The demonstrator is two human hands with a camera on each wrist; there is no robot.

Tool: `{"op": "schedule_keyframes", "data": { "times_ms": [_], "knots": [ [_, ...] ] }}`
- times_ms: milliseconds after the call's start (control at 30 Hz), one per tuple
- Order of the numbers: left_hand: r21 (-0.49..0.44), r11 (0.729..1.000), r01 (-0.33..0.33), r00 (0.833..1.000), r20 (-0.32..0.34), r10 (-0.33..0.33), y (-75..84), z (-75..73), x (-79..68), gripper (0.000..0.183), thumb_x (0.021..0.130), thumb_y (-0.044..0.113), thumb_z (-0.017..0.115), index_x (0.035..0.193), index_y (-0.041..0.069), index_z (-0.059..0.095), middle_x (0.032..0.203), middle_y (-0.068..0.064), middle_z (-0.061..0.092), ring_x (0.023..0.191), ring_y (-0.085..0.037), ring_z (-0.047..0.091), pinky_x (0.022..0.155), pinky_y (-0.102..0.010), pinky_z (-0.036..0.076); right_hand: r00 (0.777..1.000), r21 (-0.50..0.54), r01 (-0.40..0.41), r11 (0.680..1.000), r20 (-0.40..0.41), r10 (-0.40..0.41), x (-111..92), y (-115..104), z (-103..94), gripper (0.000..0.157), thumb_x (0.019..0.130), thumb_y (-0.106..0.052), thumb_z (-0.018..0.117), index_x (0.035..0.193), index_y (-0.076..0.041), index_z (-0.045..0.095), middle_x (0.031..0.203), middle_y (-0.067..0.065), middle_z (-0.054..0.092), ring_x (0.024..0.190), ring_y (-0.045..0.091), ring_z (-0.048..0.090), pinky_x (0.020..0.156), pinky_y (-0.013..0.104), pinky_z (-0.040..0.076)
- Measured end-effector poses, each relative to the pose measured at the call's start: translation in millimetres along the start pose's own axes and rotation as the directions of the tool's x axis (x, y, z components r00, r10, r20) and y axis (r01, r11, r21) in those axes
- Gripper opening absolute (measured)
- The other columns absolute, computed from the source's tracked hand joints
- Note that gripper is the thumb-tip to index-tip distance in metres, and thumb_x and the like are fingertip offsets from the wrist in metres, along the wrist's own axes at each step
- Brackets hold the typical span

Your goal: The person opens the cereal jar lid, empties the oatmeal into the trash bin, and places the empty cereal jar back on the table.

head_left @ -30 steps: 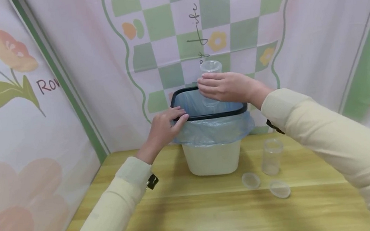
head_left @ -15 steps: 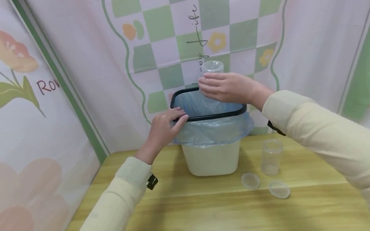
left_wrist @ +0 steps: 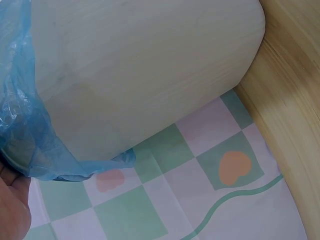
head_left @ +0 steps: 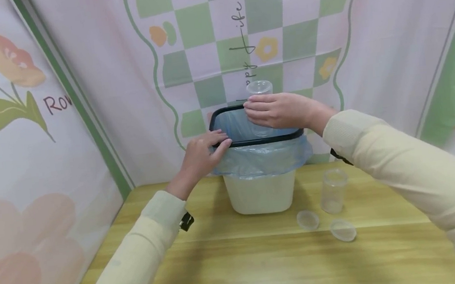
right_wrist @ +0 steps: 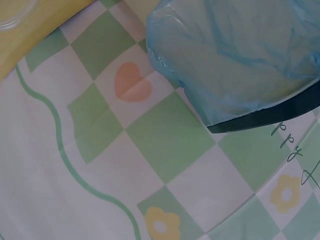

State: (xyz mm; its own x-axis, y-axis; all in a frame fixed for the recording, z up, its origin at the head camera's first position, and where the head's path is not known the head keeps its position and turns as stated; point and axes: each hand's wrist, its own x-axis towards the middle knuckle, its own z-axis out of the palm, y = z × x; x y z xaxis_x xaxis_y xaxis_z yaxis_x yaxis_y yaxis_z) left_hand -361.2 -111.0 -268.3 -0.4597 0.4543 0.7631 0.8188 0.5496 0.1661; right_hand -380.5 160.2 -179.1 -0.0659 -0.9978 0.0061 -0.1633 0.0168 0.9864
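In the head view, my right hand holds a clear plastic jar over the opening of a cream trash can. The jar stands roughly vertical, its middle hidden behind my fingers. A blue bag lines the can, folded over its outside under a dark rim. My left hand grips the rim's left front corner, fingers over the edge. At the left wrist view's lower left, part of that hand shows against the blue bag. The right wrist view shows the bag, without the hand.
Right of the can, a second clear jar stands on the wooden table. Two translucent round lids lie in front of it. A patterned cloth hangs close behind the can.
My right hand has lowered the jar slightly toward the bag-lined opening. The left hand keeps its place on the rim.
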Motion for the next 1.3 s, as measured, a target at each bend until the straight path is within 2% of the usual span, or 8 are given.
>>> {"op": "schedule_keyframes", "data": {
  "times_ms": [233,300,433,600,800,933,1100,1300],
  "knots": [
    [-0.002,1.000,-0.002,1.000,0.004,0.002,0.1,1.4,0.7,0.026,0.095,0.023,0.065,0.107,0.002,0.074,0.106,-0.012,0.071,0.110,-0.022,0.063,0.098,-0.036,0.047,0.997,0.037,-0.063,0.997,-0.035,0.064,-4.2,-1.1,-0.9,0.033,0.099,0.006,0.041,0.124,-0.003,0.062,0.130,0.014,0.058,0.124,0.026,0.050,0.115,0.037,0.023],
    [-0.001,1.000,-0.004,1.000,0.003,0.004,0.2,1.7,0.6,0.026,0.095,0.023,0.065,0.107,0.002,0.074,0.106,-0.012,0.071,0.110,-0.022,0.063,0.098,-0.036,0.047,0.996,0.055,-0.082,0.995,-0.039,0.084,-5.3,-1.3,-0.9,0.033,0.098,0.006,0.045,0.124,-0.003,0.062,0.130,0.014,0.058,0.125,0.027,0.050,0.115,0.037,0.022],
    [-0.001,1.000,-0.006,1.000,0.000,0.006,0.9,1.9,0.0,0.026,0.095,0.023,0.065,0.107,0.002,0.074,0.106,-0.012,0.071,0.111,-0.023,0.063,0.099,-0.036,0.046,0.992,0.100,-0.120,0.988,-0.017,0.123,-6.3,-0.6,-1.9,0.035,0.089,0.002,0.061,0.124,-0.003,0.062,0.130,0.015,0.058,0.124,0.028,0.050,0.115,0.039,0.021],
    [-0.006,1.000,-0.002,1.000,-0.001,0.002,1.6,1.7,-0.4,0.026,0.095,0.023,0.065,0.107,0.002,0.074,0.107,-0.012,0.071,0.111,-0.022,0.063,0.099,-0.036,0.046,0.982,0.166,-0.188,0.968,0.005,0.190,-8.3,-0.9,-1.6,0.037,0.087,0.007,0.061,0.123,-0.001,0.063,0.127,0.017,0.059,0.123,0.029,0.051,0.114,0.040,0.024],
    [-0.007,1.000,0.017,1.000,0.003,-0.017,1.8,0.3,-0.8,0.026,0.095,0.023,0.065,0.107,0.002,0.074,0.107,-0.011,0.071,0.111,-0.022,0.063,0.099,-0.036,0.046,0.956,0.240,-0.294,0.925,0.050,0.290,-9.0,-3.1,-3.5,0.044,0.082,0.015,0.067,0.124,0.002,0.061,0.126,0.018,0.059,0.121,0.031,0.052,0.113,0.041,0.028],
    [-0.013,0.999,0.034,0.999,0.011,-0.034,2.0,-0.4,-1.4,0.026,0.095,0.023,0.065,0.108,0.002,0.074,0.108,-0.011,0.071,0.112,-0.022,0.063,0.100,-0.036,0.045,0.921,0.307,-0.388,0.869,0.096,0.377,-8.0,-4.9,-4.6,0.043,0.081,0.017,0.067,0.122,0.006,0.059,0.122,0.021,0.059,0.118,0.034,0.052,0.110,0.043,0.033],
    [-0.016,0.999,0.037,0.999,0.017,-0.037,2.0,-0.2,-1.7,0.026,0.095,0.023,0.065,0.108,0.002,0.074,0.108,-0.012,0.071,0.113,-0.022,0.062,0.100,-0.036,0.045,0.848,0.415,-0.524,0.744,0.168,0.503,-8.1,-6.2,-5.1,0.036,0.083,0.021,0.060,0.117,0.009,0.059,0.115,0.025,0.059,0.112,0.039,0.053,0.105,0.047,0.038],
    [-0.015,1.000,0.026,1.000,0.011,-0.026,2.1,-0.6,-1.2,0.026,0.095,0.023,0.065,0.108,0.002,0.074,0.108,-0.012,0.071,0.112,-0.022,0.062,0.100,-0.036,0.045,0.768,0.496,-0.617,0.611,0.208,0.606,-11.0,-4.3,-8.2,0.035,0.078,0.023,0.057,0.111,0.014,0.058,0.108,0.029,0.060,0.103,0.043,0.056,0.096,0.050,0.044]
  ]
}}
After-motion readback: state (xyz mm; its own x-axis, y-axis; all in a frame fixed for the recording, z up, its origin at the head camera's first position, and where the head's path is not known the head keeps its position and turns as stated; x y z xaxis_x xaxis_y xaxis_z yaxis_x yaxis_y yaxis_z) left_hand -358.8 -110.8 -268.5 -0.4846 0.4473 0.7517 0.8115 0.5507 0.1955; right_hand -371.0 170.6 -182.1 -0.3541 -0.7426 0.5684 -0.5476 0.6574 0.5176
